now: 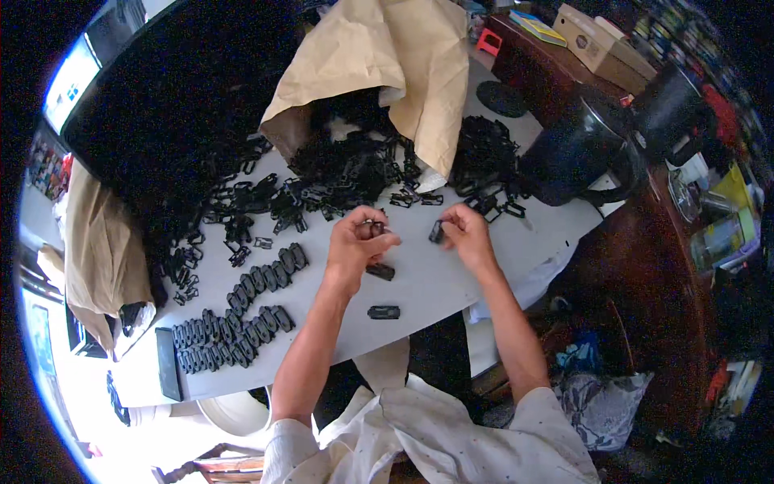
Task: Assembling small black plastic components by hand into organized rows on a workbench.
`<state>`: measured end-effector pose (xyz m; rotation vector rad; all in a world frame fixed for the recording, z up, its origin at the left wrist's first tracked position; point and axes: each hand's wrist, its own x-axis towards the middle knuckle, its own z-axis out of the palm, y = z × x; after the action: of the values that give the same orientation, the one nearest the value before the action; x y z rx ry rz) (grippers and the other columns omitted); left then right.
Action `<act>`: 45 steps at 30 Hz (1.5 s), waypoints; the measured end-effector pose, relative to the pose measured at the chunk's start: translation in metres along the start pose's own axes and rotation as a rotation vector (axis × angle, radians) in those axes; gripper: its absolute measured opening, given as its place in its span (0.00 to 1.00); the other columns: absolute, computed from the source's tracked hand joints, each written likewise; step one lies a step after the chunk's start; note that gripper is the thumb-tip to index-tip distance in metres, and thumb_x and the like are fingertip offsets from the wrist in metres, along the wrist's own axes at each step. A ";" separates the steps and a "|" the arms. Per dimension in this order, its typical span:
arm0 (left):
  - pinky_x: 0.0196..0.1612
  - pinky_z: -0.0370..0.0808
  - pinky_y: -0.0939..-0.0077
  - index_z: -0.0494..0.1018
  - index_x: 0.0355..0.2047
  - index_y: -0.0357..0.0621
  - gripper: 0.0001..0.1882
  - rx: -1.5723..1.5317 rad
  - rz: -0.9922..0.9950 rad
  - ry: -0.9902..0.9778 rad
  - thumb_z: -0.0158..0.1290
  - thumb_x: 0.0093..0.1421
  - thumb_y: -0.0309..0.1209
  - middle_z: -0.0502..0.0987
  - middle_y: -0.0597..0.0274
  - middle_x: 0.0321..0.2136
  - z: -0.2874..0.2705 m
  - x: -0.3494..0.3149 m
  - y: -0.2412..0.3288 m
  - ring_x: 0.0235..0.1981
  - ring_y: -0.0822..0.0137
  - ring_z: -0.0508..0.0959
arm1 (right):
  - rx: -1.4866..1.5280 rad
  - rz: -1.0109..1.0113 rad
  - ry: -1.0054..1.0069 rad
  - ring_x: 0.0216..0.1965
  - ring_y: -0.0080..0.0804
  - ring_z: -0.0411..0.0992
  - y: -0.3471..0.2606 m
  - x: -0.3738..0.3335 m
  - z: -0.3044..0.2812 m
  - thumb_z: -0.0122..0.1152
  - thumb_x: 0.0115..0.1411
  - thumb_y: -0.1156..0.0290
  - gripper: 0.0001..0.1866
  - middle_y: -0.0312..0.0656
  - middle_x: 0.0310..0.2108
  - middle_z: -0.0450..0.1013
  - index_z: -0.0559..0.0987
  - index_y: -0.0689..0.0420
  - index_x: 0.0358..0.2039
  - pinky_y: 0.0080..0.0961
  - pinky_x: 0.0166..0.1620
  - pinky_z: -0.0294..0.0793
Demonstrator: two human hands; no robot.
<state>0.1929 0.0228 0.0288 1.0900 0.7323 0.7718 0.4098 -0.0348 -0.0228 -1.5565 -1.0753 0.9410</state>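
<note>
While the left hand (360, 248) grasps a dark piece (376, 229) partly hidden by its fingers, the right hand (466, 235) pinches a small black part (437, 232), both above the tabletop (439, 278); one dark block (384, 312) lies near its front edge, rows of blocks (260, 331) toward its left front corner.

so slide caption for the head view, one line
Left hand and right hand hold small black parts over a white table, rows of dark pieces to the left.
</note>
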 end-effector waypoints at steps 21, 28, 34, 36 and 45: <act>0.36 0.74 0.59 0.76 0.35 0.44 0.17 1.328 0.373 -0.246 0.61 0.41 0.21 0.72 0.53 0.31 0.006 0.026 -0.015 0.36 0.50 0.76 | -0.392 -0.431 0.186 0.38 0.28 0.71 -0.010 -0.018 -0.060 0.61 0.43 0.85 0.09 0.37 0.38 0.71 0.75 0.60 0.27 0.26 0.37 0.70; 0.39 0.72 0.60 0.76 0.37 0.43 0.20 1.124 0.414 -0.209 0.62 0.39 0.20 0.73 0.51 0.32 -0.008 0.022 -0.011 0.35 0.49 0.75 | 0.517 -0.127 0.026 0.38 0.23 0.71 -0.016 -0.030 -0.031 0.58 0.45 0.83 0.14 0.38 0.40 0.71 0.75 0.60 0.36 0.17 0.37 0.70; 0.39 0.72 0.60 0.75 0.36 0.43 0.21 1.119 0.382 -0.193 0.62 0.38 0.22 0.74 0.52 0.33 -0.017 0.017 -0.011 0.35 0.49 0.75 | -0.528 -0.413 0.119 0.39 0.27 0.72 0.004 -0.035 -0.042 0.58 0.43 0.88 0.20 0.39 0.36 0.71 0.74 0.60 0.40 0.23 0.38 0.73; 0.38 0.72 0.60 0.75 0.36 0.43 0.21 1.126 0.375 -0.166 0.62 0.38 0.22 0.74 0.52 0.32 -0.017 0.016 -0.013 0.35 0.49 0.75 | -0.724 -0.393 0.269 0.38 0.33 0.73 -0.014 -0.041 -0.030 0.61 0.42 0.89 0.22 0.42 0.36 0.71 0.74 0.60 0.40 0.24 0.37 0.73; 0.38 0.73 0.59 0.74 0.33 0.44 0.15 1.169 0.354 -0.135 0.60 0.40 0.23 0.72 0.52 0.31 -0.006 0.019 -0.026 0.36 0.48 0.74 | -0.453 -0.523 0.100 0.41 0.49 0.68 -0.028 -0.033 0.032 0.65 0.38 0.84 0.21 0.46 0.36 0.68 0.74 0.59 0.37 0.38 0.44 0.69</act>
<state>0.2023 0.0346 0.0003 2.3489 0.8966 0.5165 0.3649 -0.0533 -0.0006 -1.5324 -1.5957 0.2689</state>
